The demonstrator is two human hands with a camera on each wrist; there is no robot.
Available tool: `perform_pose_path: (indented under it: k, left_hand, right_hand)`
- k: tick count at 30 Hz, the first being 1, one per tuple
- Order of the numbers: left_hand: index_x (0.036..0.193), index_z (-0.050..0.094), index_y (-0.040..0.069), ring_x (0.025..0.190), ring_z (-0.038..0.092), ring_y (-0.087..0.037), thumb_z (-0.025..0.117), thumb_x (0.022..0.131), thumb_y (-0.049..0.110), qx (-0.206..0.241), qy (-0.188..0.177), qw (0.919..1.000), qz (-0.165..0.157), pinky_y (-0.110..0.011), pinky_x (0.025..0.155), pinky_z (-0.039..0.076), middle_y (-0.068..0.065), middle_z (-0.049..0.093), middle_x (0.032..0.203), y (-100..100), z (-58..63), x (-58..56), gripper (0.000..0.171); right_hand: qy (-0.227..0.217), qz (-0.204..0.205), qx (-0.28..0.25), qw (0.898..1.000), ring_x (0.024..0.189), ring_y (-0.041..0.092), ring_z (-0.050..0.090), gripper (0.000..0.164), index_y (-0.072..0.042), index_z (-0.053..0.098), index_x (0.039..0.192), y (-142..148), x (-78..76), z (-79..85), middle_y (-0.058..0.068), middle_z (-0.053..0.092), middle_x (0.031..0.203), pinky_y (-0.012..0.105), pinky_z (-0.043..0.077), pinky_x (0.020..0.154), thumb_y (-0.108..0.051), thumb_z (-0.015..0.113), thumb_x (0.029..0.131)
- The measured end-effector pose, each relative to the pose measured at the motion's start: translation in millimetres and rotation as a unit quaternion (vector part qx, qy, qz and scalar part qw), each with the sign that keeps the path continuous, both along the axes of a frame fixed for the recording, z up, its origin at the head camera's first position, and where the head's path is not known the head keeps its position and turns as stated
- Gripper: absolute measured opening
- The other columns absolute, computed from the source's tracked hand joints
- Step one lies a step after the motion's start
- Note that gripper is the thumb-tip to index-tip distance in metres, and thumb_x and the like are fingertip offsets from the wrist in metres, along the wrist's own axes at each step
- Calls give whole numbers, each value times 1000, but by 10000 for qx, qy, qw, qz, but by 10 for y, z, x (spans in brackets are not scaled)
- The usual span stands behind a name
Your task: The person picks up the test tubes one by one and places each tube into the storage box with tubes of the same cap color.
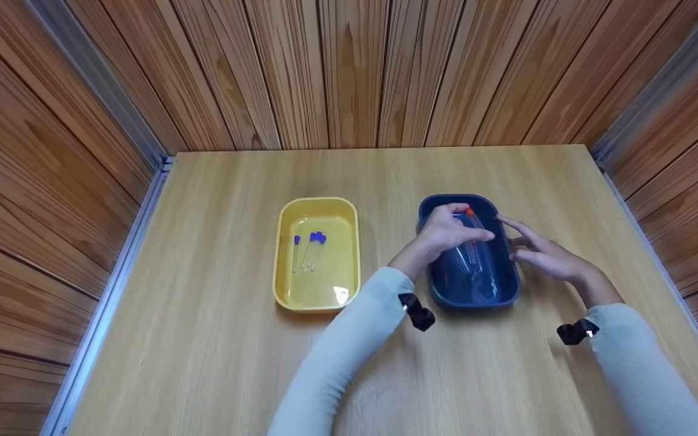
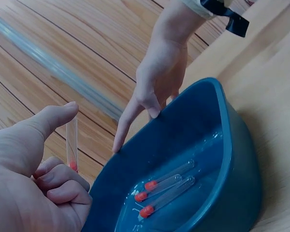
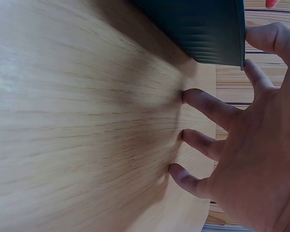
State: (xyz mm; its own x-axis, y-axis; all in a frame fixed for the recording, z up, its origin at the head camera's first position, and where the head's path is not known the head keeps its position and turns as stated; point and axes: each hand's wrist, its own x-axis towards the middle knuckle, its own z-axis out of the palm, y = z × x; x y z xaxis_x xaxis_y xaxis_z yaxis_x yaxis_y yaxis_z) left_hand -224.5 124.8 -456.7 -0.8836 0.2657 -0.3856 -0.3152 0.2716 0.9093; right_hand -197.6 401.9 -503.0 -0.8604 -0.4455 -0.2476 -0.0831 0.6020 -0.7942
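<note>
My left hand (image 1: 443,230) is over the blue bin (image 1: 506,284), holding a clear test tube (image 2: 71,137) with an orange-red cap between thumb and fingers. In the left wrist view the tube stands nearly upright, capped end down by the curled fingers and the thumb tip at its other end. Three similar orange-capped test tubes (image 2: 173,195) lie inside the bin. On the bin's right side, the thumb and a fingertip of my right hand (image 1: 549,257) touch the rim. Its other fingers are spread down beside the bin, toward the tabletop.
A yellow tray (image 1: 279,272) stands left of the blue bin, with several small purple-capped tubes (image 1: 295,254) lying in it. Both containers sit on a light wooden table (image 1: 203,339). Wood-panelled walls (image 1: 349,79) enclose the back and sides.
</note>
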Motion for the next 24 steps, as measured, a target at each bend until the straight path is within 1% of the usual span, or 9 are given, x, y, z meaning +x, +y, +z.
perform_pose_path:
  k: [3, 7, 12, 14, 17, 19, 22, 24]
  left_hand:
    - [155, 65, 21, 138, 68, -23, 99, 89, 29, -84, -67, 9999, 24, -50, 129, 51, -10, 69, 157, 32, -23, -31, 75]
    - [154, 66, 19, 134, 67, -21, 100, 88, 28, -93, -145, 9998, 47, -47, 129, 51, -9, 69, 156, 75, -46, -67, 75]
    - [156, 64, 18, 130, 64, -19, 99, 88, 27, -116, -172, 9998, -40, -45, 129, 50, -7, 67, 157, 114, -62, -119, 77]
    - [156, 64, 18, 128, 65, -20, 99, 88, 26, -137, -216, 9996, -75, -45, 127, 53, -7, 67, 157, 128, -86, -150, 77]
    - [157, 63, 19, 124, 66, -18, 99, 89, 26, -281, -347, 9989, -134, -43, 122, 57, -6, 68, 155, 142, -150, -206, 78]
    - [158, 62, 17, 118, 67, -19, 99, 89, 26, -370, -492, 9980, -158, -40, 115, 60, -5, 69, 149, 152, -210, -250, 78]
    - [158, 62, 18, 108, 66, -18, 98, 90, 24, -527, -757, 9956, -137, -35, 103, 60, -2, 71, 136, 201, -328, -343, 77]
    - [158, 62, 18, 97, 66, -18, 99, 89, 22, -543, -907, 9943, -126, -32, 90, 57, -1, 70, 126, 235, -406, -405, 79]
  right_hand:
    - [1, 34, -44, 10000, 160, 71, 35, 76, -15, 6, 182, 6, 5, 1, 33, 13, 186, 92, 26, 122, -19, 48, 119]
    - [-31, 28, -49, 10000, 161, 70, 35, 76, -15, 6, 182, 15, 12, 7, 33, 12, 187, 92, 27, 123, -18, 47, 119]
    - [-106, -32, -45, 9999, 161, 70, 35, 77, -16, 5, 182, 23, 11, 3, 32, 10, 187, 91, 26, 124, -16, 48, 118]
    - [-120, -47, -48, 9999, 161, 70, 34, 77, -16, 5, 182, 27, 9, 2, 32, 10, 187, 91, 26, 124, -17, 48, 118]
    - [-136, -52, -58, 9999, 162, 69, 34, 77, -17, 5, 182, 29, 9, 1, 31, 10, 187, 91, 25, 124, -19, 48, 119]
    - [-139, -41, -79, 9999, 162, 69, 34, 77, -17, 5, 182, 28, 6, -2, 31, 10, 187, 91, 24, 124, -18, 48, 119]
    - [-150, -53, -89, 9998, 162, 68, 34, 77, -18, 5, 182, 18, 5, -4, 30, 10, 188, 91, 24, 125, -18, 47, 118]
    - [-145, -59, -95, 9998, 163, 67, 34, 77, -19, 5, 182, 11, 5, -6, 29, 11, 188, 90, 25, 125, -18, 48, 119]
